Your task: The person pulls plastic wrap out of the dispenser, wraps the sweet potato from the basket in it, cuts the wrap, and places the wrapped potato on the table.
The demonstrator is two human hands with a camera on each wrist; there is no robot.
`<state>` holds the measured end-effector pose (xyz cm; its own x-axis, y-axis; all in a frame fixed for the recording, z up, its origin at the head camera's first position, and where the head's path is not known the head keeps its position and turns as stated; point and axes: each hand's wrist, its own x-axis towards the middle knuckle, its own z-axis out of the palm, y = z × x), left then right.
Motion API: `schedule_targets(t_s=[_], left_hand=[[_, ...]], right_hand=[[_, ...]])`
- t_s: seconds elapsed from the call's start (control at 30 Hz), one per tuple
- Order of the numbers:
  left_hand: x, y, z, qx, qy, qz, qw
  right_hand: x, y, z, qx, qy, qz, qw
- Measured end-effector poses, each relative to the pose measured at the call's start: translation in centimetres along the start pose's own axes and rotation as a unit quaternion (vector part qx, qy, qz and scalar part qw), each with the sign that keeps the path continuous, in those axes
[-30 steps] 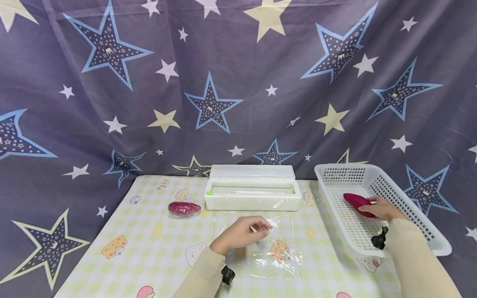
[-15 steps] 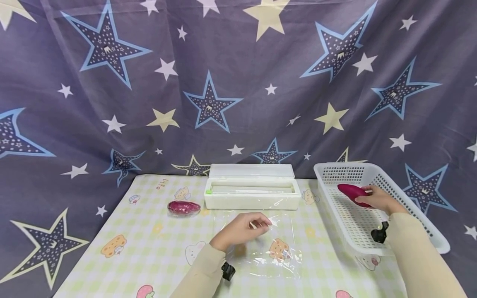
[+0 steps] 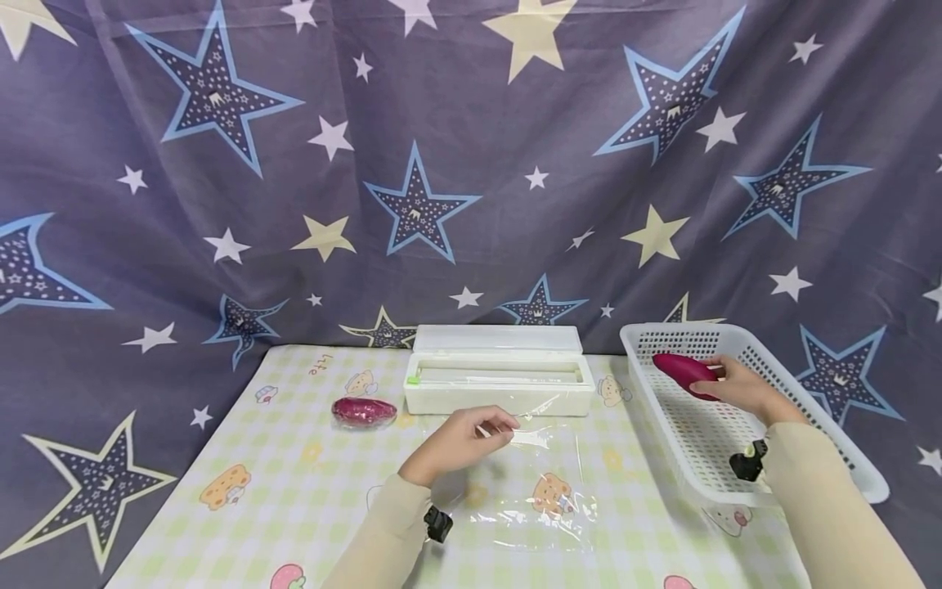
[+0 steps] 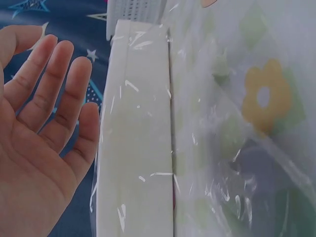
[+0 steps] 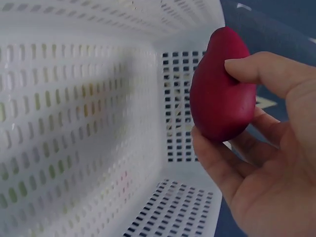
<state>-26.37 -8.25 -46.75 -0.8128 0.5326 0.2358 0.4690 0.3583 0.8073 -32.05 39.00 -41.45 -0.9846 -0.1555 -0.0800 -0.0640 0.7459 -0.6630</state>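
Over the basket (image 3: 724, 496), one tuber (image 3: 679, 370) was pinched near one end by the right hand's (image 3: 746, 391) curled fingers (image 5: 212, 159), apparently to leave its bulk free. Film (image 3: 540, 458) was laid from the box (image 3: 456, 401) onto the bench (image 3: 312, 499), presumably for flatness. Left hand (image 3: 462, 440): fingers loosely bent, nothing held.

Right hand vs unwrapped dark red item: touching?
Touching. The right wrist view shows the right hand gripping the dark red item between thumb and fingers.

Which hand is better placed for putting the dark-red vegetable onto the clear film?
Probably the right hand: its fingers grip the vegetable over the basket, while the left hand holds nothing.
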Motion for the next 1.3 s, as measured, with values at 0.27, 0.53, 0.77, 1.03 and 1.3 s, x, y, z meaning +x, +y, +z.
schedule_targets(t_s=[0.27,0.53,0.77,1.03,1.3], left_hand=[[-0.4,-0.4,-1.2,0.01,0.014,-0.011,0.9998],[-0.8,-0.7,-1.9,0.011,0.024,-0.012,0.9996],[-0.7,-0.9,-1.9,-0.006,0.019,-0.016,0.9997],[-0.6,-0.9,-1.7,0.004,0.002,0.01,0.9999],[-0.7,-0.8,-1.4,0.009,0.008,0.019,0.9997]], right_hand=[[0.1,-2.3,0.6,-0.006,0.008,-0.051,0.999],[-0.3,-4.6,1.2,-0.014,0.022,-0.075,0.997],[-0.9,-7.2,2.0,-0.028,0.02,-0.112,0.993],[-1.2,-9.2,3.5,-0.005,-0.004,-0.17,0.985],[-1.3,-10.6,5.7,0.012,-0.027,-0.225,0.974]])
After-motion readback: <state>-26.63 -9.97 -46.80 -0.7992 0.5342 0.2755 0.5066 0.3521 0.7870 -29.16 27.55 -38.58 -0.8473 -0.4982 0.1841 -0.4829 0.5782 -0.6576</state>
